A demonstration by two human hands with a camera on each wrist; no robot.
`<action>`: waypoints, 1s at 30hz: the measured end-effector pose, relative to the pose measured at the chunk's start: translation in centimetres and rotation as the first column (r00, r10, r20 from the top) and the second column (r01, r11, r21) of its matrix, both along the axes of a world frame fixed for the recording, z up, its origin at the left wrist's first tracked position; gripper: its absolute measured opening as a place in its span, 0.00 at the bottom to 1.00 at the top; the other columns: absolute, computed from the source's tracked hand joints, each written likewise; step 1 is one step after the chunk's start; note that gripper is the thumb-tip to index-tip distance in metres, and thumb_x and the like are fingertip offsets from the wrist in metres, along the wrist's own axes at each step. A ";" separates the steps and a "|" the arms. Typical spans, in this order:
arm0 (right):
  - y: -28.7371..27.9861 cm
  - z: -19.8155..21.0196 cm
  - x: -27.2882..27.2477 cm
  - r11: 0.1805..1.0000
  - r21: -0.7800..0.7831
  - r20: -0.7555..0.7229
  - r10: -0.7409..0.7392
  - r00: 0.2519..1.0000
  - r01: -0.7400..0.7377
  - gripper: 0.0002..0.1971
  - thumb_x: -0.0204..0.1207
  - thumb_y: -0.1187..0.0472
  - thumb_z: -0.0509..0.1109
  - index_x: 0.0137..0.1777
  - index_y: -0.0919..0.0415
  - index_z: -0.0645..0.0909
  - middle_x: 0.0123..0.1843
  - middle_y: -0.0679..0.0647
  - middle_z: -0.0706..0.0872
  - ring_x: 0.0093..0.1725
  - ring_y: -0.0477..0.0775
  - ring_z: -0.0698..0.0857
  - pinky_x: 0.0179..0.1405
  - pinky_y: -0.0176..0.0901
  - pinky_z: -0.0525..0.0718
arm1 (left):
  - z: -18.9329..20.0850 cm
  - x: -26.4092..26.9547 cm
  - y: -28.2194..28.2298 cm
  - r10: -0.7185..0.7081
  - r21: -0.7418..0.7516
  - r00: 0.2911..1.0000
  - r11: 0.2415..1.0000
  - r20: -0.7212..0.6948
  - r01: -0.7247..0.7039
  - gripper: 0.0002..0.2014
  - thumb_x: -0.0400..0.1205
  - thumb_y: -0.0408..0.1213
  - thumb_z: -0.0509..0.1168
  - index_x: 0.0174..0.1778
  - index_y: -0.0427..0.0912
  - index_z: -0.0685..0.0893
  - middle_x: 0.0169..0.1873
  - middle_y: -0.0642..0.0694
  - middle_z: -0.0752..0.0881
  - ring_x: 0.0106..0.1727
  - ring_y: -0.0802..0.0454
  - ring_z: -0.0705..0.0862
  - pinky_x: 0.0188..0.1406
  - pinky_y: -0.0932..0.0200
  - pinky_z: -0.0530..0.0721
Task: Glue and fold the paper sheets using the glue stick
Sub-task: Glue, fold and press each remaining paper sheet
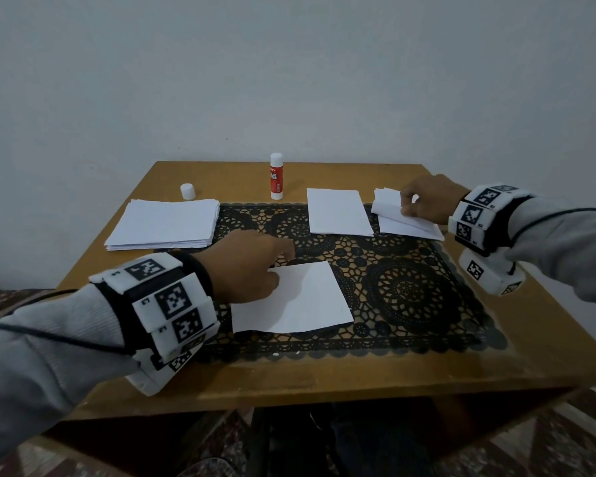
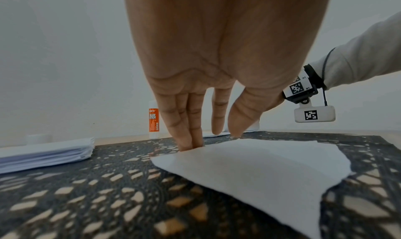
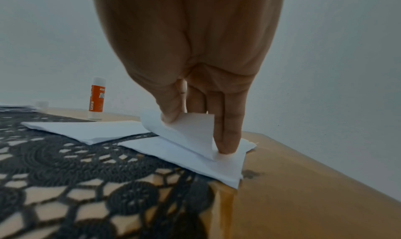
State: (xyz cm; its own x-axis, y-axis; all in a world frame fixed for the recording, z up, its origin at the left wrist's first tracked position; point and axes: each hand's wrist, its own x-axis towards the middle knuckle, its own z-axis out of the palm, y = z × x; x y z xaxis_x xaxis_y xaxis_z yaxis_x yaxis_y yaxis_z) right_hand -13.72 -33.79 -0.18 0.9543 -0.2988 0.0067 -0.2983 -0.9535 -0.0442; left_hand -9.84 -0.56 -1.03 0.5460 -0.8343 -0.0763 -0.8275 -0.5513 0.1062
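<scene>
We see the right hand (image 1: 427, 201) at the far right of the tabletop (image 1: 324, 383), its thumb and a finger pinching the curled flap of a folded sheet (image 3: 184, 150) while another finger presses the layer beneath. The left hand (image 1: 252, 266) rests with straight fingertips (image 2: 190, 139) on the far-left corner of a flat single sheet (image 1: 296, 301) lying near us on the black lace mat (image 1: 410, 290); it grips nothing.

We judge three risks. The lifted flap may spring back or crease askew if the pinch slips, because the paper is thin and already bowed. The glue stick (image 1: 276, 177) stands upright and uncapped at the far edge, its cap (image 1: 188, 191) well apart to the left; the exposed white tip could dry, and a reaching sleeve could topple the tall, narrow tube. The near sheet may also skate or catch, since the open, knotted lacework gives an uneven bed under light paper.

As to materials, all sheets are matte white rectangles with slightly ragged edges. A thick stack of sheets (image 1: 166, 225) lies at far left, and a finished flat piece (image 1: 338, 211) lies just beside the one in the right hand. The tabletop is glossy amber wood. The glue stick is a smooth plastic cylinder with an orange-red label.
</scene>
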 end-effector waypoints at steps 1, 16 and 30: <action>0.1 0.1 -0.1 1.000 0.015 0.017 -0.016 1.000 0.016 0.06 0.79 0.61 0.71 0.43 0.63 0.83 0.52 0.53 0.81 0.56 0.56 0.79 0.53 0.43 0.71 | 0.1 0.0 0.0 0.003 0.001 1.000 1.000 0.001 -0.003 0.20 0.81 0.39 0.63 0.70 0.51 0.74 0.59 0.48 0.85 0.57 0.48 0.82 0.55 0.57 0.80; 4.0 7.4 -2.4 0.941 0.316 0.491 -0.057 0.869 -0.117 0.04 0.72 0.66 0.74 0.39 0.58 0.82 0.33 0.47 0.84 0.36 0.51 0.80 0.41 0.40 0.74 | 1.3 0.2 0.1 0.099 -0.255 0.993 0.960 -0.067 -0.113 0.14 0.81 0.34 0.64 0.63 0.42 0.79 0.53 0.47 0.85 0.53 0.50 0.82 0.54 0.57 0.79; 14.2 5.0 -5.0 0.173 0.969 0.215 -0.232 0.949 -0.177 0.04 0.78 0.72 0.68 0.46 0.63 0.78 0.40 0.59 0.88 0.33 0.53 0.89 0.34 0.47 0.90 | 2.4 0.7 2.4 -0.032 -0.401 0.440 0.474 -0.897 -0.784 0.15 0.85 0.35 0.61 0.64 0.29 0.78 0.49 0.38 0.83 0.43 0.47 0.83 0.35 0.58 0.81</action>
State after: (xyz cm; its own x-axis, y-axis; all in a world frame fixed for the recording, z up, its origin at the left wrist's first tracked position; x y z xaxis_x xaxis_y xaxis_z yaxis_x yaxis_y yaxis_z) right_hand -18.76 -19.58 4.81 0.9566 -0.2792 -0.0835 -0.1024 -0.0537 -0.9933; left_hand -9.11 1.88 1.36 0.8607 -0.4803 -0.1691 0.1145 -0.1411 0.9834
